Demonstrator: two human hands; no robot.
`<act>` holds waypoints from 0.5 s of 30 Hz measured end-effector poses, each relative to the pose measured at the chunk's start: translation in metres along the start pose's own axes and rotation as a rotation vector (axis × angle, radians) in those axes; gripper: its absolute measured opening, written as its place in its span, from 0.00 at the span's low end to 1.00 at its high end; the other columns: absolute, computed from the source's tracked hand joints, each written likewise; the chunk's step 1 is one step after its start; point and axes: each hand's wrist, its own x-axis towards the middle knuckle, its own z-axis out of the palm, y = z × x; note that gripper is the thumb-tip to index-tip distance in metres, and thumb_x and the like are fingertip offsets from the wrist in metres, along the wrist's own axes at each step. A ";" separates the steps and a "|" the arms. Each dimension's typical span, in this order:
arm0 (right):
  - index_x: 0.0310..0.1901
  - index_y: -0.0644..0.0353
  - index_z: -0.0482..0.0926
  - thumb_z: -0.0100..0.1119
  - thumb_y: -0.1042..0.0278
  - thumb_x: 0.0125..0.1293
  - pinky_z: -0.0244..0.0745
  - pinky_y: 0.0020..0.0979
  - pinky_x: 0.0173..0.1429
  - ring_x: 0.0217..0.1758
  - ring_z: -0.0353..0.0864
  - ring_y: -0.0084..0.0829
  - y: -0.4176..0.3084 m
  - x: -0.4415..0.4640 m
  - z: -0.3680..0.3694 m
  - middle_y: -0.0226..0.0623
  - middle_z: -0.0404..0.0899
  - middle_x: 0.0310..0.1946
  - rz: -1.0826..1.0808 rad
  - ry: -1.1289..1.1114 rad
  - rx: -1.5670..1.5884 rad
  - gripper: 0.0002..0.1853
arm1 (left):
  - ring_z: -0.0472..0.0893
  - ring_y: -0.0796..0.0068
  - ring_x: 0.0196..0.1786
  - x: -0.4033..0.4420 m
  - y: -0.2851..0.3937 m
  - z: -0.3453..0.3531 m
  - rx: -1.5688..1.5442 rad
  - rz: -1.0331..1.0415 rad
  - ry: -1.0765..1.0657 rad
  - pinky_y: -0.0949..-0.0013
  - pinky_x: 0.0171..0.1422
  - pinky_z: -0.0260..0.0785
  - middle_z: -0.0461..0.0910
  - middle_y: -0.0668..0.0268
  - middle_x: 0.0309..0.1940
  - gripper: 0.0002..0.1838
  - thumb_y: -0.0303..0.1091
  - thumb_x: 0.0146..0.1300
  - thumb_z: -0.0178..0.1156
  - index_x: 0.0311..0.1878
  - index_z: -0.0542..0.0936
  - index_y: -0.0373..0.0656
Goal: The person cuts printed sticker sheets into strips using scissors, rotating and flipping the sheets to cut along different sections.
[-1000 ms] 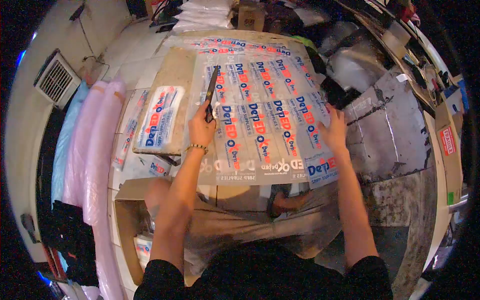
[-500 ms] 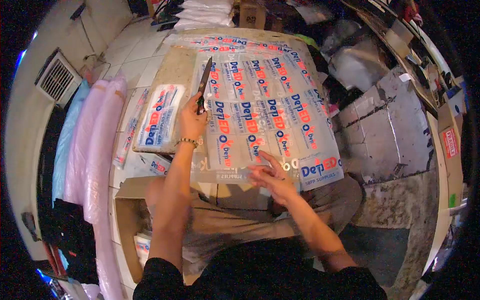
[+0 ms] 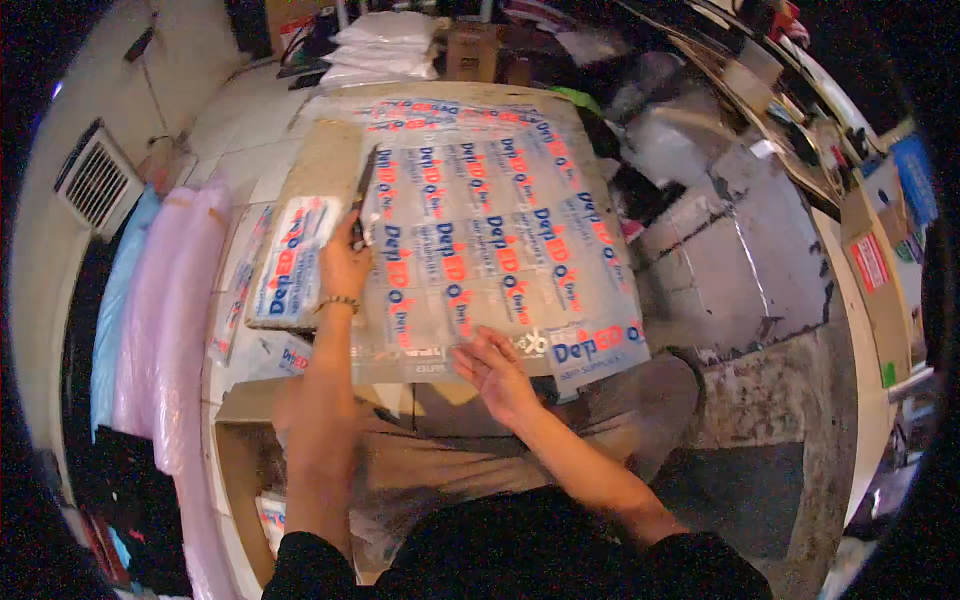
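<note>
A wide translucent plastic sheet [image 3: 620, 290], printed with rows of blue and red "DepED" lettering, lies over a low board in front of me. My left hand [image 3: 345, 262] is at the sheet's left side, fingers closed round the handles of black scissors [image 3: 368, 180]. The blades point away from me along the sheet's left edge. Over the sheet's near edge is my right hand [image 3: 497, 375], its fingers apart and slightly bent, palm partly turned up; whether the fingertips touch the plastic is unclear. To the left of the scissors rests a stack of printed plastic pieces [image 3: 290, 265].
Pink and blue wrapped rolls [image 3: 190, 320] stand along the left. An open cardboard box [image 3: 245, 430] sits by my left leg. White plastic packs [image 3: 380, 50] are piled at the back. A box with a red label [image 3: 870, 265] stands at right.
The camera view has turned a little, shifting everything left and down. My right hand has moved slightly left along the near edge, its fingers less spread. The scissors remain in my left hand.
</note>
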 end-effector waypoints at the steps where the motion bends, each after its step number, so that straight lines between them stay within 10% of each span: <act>1: 0.59 0.56 0.71 0.63 0.68 0.67 0.80 0.41 0.56 0.54 0.82 0.41 -0.002 -0.002 -0.004 0.41 0.80 0.50 -0.038 -0.003 -0.004 0.21 | 0.85 0.55 0.40 -0.001 0.013 -0.008 0.089 -0.019 -0.009 0.59 0.44 0.76 0.84 0.50 0.39 0.31 0.23 0.49 0.63 0.61 0.76 0.45; 4: 0.56 0.56 0.75 0.63 0.66 0.67 0.80 0.38 0.54 0.50 0.84 0.38 -0.018 -0.010 -0.001 0.41 0.82 0.48 -0.066 -0.031 -0.137 0.17 | 0.84 0.49 0.42 -0.003 0.023 -0.012 0.259 -0.021 -0.028 0.54 0.46 0.76 0.83 0.48 0.42 0.31 0.23 0.49 0.63 0.62 0.76 0.46; 7: 0.47 0.60 0.81 0.64 0.62 0.67 0.79 0.31 0.47 0.43 0.85 0.31 -0.081 -0.025 0.007 0.39 0.85 0.42 0.005 -0.370 -1.041 0.13 | 0.84 0.48 0.40 -0.003 0.028 -0.008 0.381 -0.027 -0.049 0.52 0.46 0.76 0.83 0.47 0.40 0.33 0.23 0.49 0.64 0.63 0.76 0.48; 8: 0.39 0.62 0.84 0.65 0.59 0.65 0.77 0.27 0.40 0.35 0.85 0.27 -0.106 -0.023 0.007 0.36 0.85 0.32 -0.388 -0.368 -1.437 0.13 | 0.84 0.47 0.40 -0.003 0.024 -0.005 0.397 -0.015 -0.047 0.51 0.45 0.76 0.84 0.48 0.39 0.33 0.24 0.49 0.64 0.63 0.76 0.49; 10: 0.37 0.62 0.84 0.66 0.58 0.62 0.75 0.29 0.39 0.33 0.84 0.27 -0.153 -0.007 0.003 0.37 0.83 0.29 -0.700 0.014 -1.572 0.14 | 0.84 0.48 0.38 -0.005 0.021 -0.002 0.422 0.024 -0.041 0.51 0.44 0.76 0.84 0.48 0.37 0.32 0.25 0.49 0.65 0.63 0.76 0.50; 12: 0.46 0.61 0.81 0.66 0.60 0.57 0.75 0.43 0.51 0.44 0.81 0.50 -0.204 0.032 -0.028 0.49 0.82 0.36 -1.172 0.230 -1.678 0.18 | 0.84 0.49 0.38 -0.005 0.027 0.000 0.462 0.011 -0.042 0.51 0.43 0.76 0.84 0.48 0.36 0.32 0.25 0.50 0.65 0.63 0.76 0.50; 14: 0.54 0.62 0.76 0.67 0.61 0.56 0.78 0.41 0.44 0.39 0.82 0.46 -0.238 0.065 -0.061 0.49 0.82 0.37 -1.308 0.515 -1.987 0.25 | 0.84 0.49 0.37 -0.005 0.026 -0.001 0.499 0.019 -0.032 0.52 0.42 0.76 0.84 0.48 0.36 0.32 0.25 0.50 0.64 0.63 0.76 0.50; 15: 0.58 0.62 0.72 0.68 0.62 0.56 0.77 0.38 0.39 0.38 0.82 0.42 -0.247 0.070 -0.065 0.49 0.82 0.37 -0.951 0.468 -1.786 0.29 | 0.84 0.49 0.37 -0.005 0.022 -0.001 0.513 0.038 -0.027 0.52 0.42 0.76 0.84 0.48 0.36 0.32 0.25 0.50 0.64 0.63 0.76 0.50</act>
